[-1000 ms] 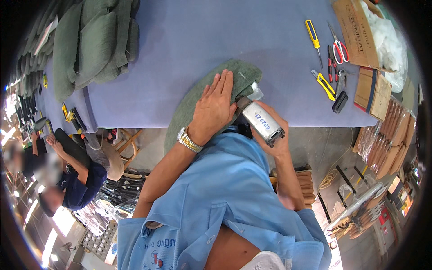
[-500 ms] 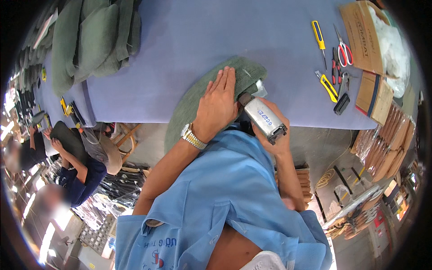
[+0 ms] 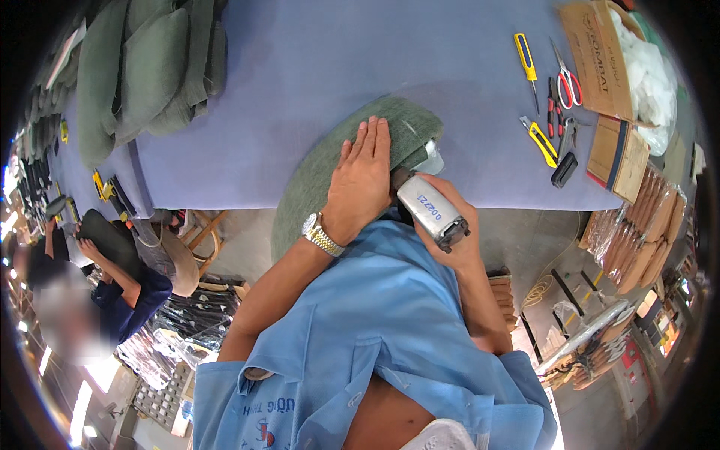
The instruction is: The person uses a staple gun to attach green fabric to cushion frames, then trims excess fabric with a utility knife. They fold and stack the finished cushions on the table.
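Note:
A curved, dark green fabric-covered pad (image 3: 315, 184) lies over the near edge of the blue-grey table, its near end hanging past that edge. My left hand (image 3: 360, 176) rests flat on its top, fingers stretched out and pointing away from me. In my right hand (image 3: 459, 214) is a silver staple gun (image 3: 431, 204), gripped round its body. Its dark nose meets the pad's right edge, close beside my left wrist; the exact contact point is hidden. A pale, shiny scrap (image 3: 433, 157) shows at the pad's right edge, just beyond the gun.
On the table's right lie a yellow screwdriver (image 3: 526, 60), red-handled scissors (image 3: 570, 88), pliers (image 3: 554, 112) and a yellow cutter (image 3: 541, 142). A cardboard box (image 3: 596, 67) holds white stuffing. Green pads (image 3: 154, 71) are piled at far left. A co-worker (image 3: 135, 292) handles another pad at left.
The staple gun has shifted slightly left and toward me along the pad's edge. My left hand stays flat on the pad. The whole view has moved a little.

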A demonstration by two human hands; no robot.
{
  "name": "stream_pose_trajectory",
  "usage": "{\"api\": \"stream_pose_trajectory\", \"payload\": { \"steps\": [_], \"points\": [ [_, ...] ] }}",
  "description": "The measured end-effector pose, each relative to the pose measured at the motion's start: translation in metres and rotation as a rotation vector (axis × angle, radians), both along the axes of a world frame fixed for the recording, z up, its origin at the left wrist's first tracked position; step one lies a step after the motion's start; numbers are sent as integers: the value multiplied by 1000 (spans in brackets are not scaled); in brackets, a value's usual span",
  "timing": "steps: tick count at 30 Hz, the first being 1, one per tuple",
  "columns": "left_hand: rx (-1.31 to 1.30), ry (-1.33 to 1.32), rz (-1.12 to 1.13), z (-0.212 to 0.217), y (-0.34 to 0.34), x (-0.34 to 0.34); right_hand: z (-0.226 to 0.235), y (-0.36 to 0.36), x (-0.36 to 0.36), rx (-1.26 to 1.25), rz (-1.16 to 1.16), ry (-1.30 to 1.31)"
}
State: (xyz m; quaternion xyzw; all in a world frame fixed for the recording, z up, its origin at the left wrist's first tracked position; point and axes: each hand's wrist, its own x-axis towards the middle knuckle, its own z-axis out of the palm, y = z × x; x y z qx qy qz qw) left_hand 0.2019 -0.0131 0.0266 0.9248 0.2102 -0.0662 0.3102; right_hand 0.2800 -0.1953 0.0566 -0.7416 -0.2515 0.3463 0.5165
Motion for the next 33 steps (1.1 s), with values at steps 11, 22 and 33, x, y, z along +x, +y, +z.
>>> {"api": "stream_pose_trajectory", "payload": {
  "steps": [11, 22, 33],
  "points": [
    [145, 29, 21, 29, 3, -25, -12, 13, -20, 122, -158, -83],
    [18, -179, -130, 28, 16, 3, -6, 3, 35, 44, -161, -79],
    [-680, 19, 16, -49, 49, 25, -5, -8, 48, -43, -154, 3]
  ]
}}
